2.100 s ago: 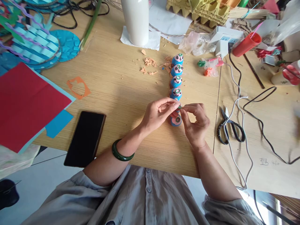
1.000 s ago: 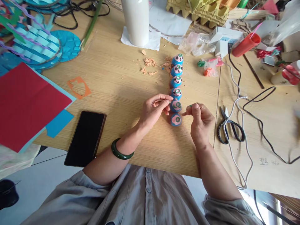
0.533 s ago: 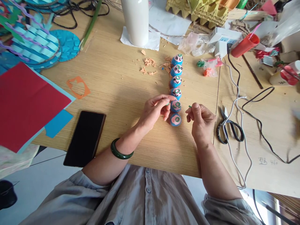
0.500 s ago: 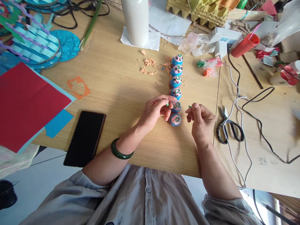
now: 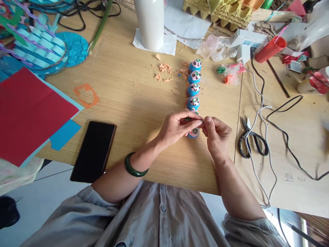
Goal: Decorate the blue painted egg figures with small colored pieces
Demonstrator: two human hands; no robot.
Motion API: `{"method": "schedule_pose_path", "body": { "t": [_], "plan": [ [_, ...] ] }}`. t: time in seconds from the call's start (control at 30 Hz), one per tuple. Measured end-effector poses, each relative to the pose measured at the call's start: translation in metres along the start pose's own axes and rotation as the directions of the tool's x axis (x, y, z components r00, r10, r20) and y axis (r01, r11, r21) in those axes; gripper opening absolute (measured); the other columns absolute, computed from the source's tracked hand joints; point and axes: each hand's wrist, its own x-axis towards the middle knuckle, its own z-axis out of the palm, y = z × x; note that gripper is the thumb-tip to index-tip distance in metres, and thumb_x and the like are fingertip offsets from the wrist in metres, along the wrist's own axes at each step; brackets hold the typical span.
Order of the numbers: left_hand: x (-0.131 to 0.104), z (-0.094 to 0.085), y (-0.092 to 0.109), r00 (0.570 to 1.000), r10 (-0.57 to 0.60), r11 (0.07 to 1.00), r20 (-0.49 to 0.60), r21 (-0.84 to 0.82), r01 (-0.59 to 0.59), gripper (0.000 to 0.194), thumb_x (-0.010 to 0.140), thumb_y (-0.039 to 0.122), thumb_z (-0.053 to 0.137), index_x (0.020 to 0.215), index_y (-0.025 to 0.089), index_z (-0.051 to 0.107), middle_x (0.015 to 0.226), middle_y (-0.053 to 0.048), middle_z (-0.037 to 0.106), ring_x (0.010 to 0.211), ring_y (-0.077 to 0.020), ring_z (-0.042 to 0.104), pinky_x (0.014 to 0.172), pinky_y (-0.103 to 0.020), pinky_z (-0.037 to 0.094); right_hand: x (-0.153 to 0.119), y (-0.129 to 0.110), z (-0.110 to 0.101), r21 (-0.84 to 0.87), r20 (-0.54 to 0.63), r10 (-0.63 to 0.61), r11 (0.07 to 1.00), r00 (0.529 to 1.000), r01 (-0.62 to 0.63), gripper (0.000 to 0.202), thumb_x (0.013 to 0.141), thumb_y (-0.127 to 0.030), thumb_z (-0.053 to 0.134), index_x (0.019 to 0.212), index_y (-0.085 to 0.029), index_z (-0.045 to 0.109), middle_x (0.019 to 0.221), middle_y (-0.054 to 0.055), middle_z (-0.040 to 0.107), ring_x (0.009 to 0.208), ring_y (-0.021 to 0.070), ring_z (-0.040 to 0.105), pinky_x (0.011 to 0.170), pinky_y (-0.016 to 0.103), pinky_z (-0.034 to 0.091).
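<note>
Several small blue domes with pink tops, dark marks and green rings stand in a column; the farthest dome (image 5: 195,65) is well beyond my hands. My left hand (image 5: 177,127) reaches over the near end of the column, partly hiding the two nearest domes, including the nearest dome (image 5: 193,133). Its fingers are closed around a bit of green material (image 5: 188,118). Fingertips touching it from the right, my right hand (image 5: 216,134) is pinched on a tiny green piece (image 5: 203,120) between the two hands.
Black-handled scissors (image 5: 253,139) and cables lie to the right. On the left are a phone (image 5: 94,151), red paper (image 5: 33,115) and an orange cut-out (image 5: 86,95). Beyond stand a white cylinder (image 5: 149,25), orange shavings (image 5: 164,67), a red cup (image 5: 271,49) and egg cartons (image 5: 221,12).
My left hand has moved right and my right hand slightly left, so their fingertips now meet over the near domes. Before, they were apart.
</note>
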Motion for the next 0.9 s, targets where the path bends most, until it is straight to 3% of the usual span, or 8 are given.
{"method": "schedule_pose_path", "body": {
  "t": [0.23,0.4,0.57,0.7,0.8,0.9],
  "plan": [
    [-0.001,0.000,0.003,0.985,0.166,0.978,-0.057,0.137,-0.157,0.025,0.088,0.045,0.077,0.084,0.020,0.079,0.086,-0.004,0.076,0.061,-0.0088,0.063,0.058,-0.023,0.052,0.001,0.005,-0.003,0.048,-0.020,0.037,0.998,0.999,-0.036,0.051,0.098,-0.061,0.056,0.067,-0.022,0.069,0.053,-0.004,0.046,0.048,0.0090,0.040,0.050,0.028,0.035],
    [-0.001,-0.001,0.006,0.964,0.260,0.929,-0.051,0.284,-0.236,0.018,0.090,0.038,0.076,0.086,0.022,0.081,0.087,-0.006,0.077,0.078,-0.0143,0.070,0.068,-0.025,0.056,0.002,-0.001,-0.002,0.055,-0.010,0.021,0.998,1.000,-0.021,0.042,0.093,-0.054,0.069,0.068,-0.021,0.068,0.056,-0.006,0.050,0.050,0.0078,0.041,0.052,0.026,0.038],
    [0.000,-0.002,0.006,0.980,0.149,0.972,-0.130,0.200,-0.122,0.027,0.092,0.044,0.072,0.103,0.022,0.082,0.091,-0.005,0.077,0.072,-0.0122,0.068,0.060,-0.022,0.052,0.005,0.002,-0.002,0.139,-0.086,0.050,0.990,0.995,-0.038,0.033,0.082,-0.053,0.081,0.083,-0.021,0.072,0.065,-0.005,0.060,0.049,0.0069,0.047,0.045,0.023,0.039],
    [0.003,-0.007,0.007,0.976,0.036,0.991,-0.213,0.136,-0.006,0.028,0.092,0.046,0.070,0.095,0.021,0.082,0.079,-0.003,0.075,0.069,-0.0115,0.064,0.062,-0.022,0.049,0.007,0.007,-0.004,0.165,-0.089,0.068,0.985,0.994,-0.053,0.037,0.090,-0.054,0.072,0.073,-0.021,0.067,0.058,-0.005,0.053,0.046,0.0068,0.044,0.041,0.023,0.037],
    [0.003,-0.013,0.010,0.991,0.037,0.976,-0.131,0.216,-0.008,0.029,0.090,0.046,0.073,0.091,0.019,0.081,0.071,0.000,0.067,0.066,-0.0100,0.057,0.062,-0.022,0.045,0.007,0.006,-0.005,0.193,-0.089,0.102,0.978,0.991,-0.083,0.035,0.086,-0.053,0.077,0.076,-0.021,0.069,0.059,-0.005,0.054,0.048,0.0067,0.047,0.043,0.022,0.038],
    [0.002,-0.020,0.015,0.996,0.050,0.904,0.079,0.420,-0.078,0.030,0.079,0.040,0.085,0.099,0.019,0.080,0.060,0.007,0.050,0.057,-0.0074,0.043,0.059,-0.022,0.038,0.007,0.004,-0.005,0.205,-0.068,0.155,0.969,0.986,-0.138,0.039,0.086,-0.055,0.076,0.071,-0.020,0.068,0.053,-0.006,0.050,0.045,0.0063,0.045,0.043,0.022,0.037]
  ]
}}
